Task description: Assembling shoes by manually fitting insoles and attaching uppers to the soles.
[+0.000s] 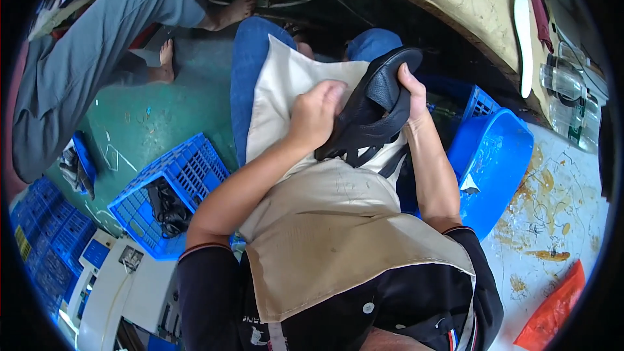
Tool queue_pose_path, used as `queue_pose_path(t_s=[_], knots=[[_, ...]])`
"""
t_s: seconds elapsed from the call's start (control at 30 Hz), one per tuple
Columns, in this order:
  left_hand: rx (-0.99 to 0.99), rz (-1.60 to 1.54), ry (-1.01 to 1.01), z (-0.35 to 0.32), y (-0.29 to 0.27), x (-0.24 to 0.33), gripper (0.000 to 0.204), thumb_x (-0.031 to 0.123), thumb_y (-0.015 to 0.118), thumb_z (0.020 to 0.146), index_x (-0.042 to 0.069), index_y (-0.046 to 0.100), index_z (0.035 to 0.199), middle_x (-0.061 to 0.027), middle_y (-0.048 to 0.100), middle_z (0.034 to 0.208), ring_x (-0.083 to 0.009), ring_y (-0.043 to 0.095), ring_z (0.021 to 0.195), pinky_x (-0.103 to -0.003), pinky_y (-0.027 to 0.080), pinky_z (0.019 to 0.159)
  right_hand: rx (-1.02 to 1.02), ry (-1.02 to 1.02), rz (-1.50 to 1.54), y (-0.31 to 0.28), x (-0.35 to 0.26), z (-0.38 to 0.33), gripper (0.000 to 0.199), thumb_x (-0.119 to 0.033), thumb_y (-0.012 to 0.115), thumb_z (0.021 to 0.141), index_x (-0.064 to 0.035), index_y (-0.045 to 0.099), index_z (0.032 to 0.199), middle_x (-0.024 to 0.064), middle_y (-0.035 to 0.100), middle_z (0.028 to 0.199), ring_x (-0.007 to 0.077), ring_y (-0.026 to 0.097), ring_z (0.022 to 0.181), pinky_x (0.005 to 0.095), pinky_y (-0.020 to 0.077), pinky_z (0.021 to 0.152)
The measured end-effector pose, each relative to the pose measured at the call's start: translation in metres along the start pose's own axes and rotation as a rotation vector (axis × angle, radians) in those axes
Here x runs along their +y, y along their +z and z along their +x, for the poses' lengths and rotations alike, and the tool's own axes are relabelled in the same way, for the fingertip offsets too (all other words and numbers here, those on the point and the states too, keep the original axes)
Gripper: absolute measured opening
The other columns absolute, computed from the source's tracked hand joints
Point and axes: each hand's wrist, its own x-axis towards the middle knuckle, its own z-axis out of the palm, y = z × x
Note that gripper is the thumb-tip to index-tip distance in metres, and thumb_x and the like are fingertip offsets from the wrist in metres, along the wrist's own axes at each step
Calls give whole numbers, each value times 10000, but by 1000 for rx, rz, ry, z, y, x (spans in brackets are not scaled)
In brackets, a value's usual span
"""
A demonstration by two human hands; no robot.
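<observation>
Over my apron-covered lap I hold a black leather sandal (375, 112), tilted with one rounded end up and to the right. Loose black straps hang from its lower side. My right hand (414, 95) is closed round its right side, thumb laid on the upper end and the other fingers hidden behind. On the opposite side, my left hand (318, 112) has its fingers curled in a pinch at the sandal's left edge. Its fingertips are slightly blurred, and whether they also hold anything small cannot be made out.
A blue tub (494, 162) stands close by my right forearm, beside a stained pale surface (552, 214) with a red bag (552, 309). Left of me is a blue crate (195, 169) holding black items. Another person's grey-trousered leg (97, 45) is at far left. A worn tabletop (448, 0) curves ahead, carrying a white insole (522, 42).
</observation>
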Motion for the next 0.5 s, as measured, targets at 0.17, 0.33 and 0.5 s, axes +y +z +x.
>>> queue_pose_path(t_s=[0.17,0.33,0.5], knots=[[69,15,-79,4,-3,28,187,126,556,1001,-20,668,1033,-61,650,675,-159,562,554,-296,452,551,83,9,-11,8,4,-2,386,-344,539,1026,-10,634,1195,125,721,1055,209,716,865,316,586,799],[89,14,-3,8,-1,6,217,158,541,1019,-20,666,1029,-57,643,664,-162,561,554,-298,450,551,184,-11,-11,10,13,1,383,-361,529,1031,-24,651,1166,113,729,1028,203,718,835,298,584,764],[127,-173,-57,7,8,-4,222,172,548,1016,-15,667,1017,-49,635,662,-158,546,553,-299,445,548,143,-42,-50,7,13,8,372,-336,531,1030,-16,636,1188,113,721,1036,189,705,834,289,575,764]])
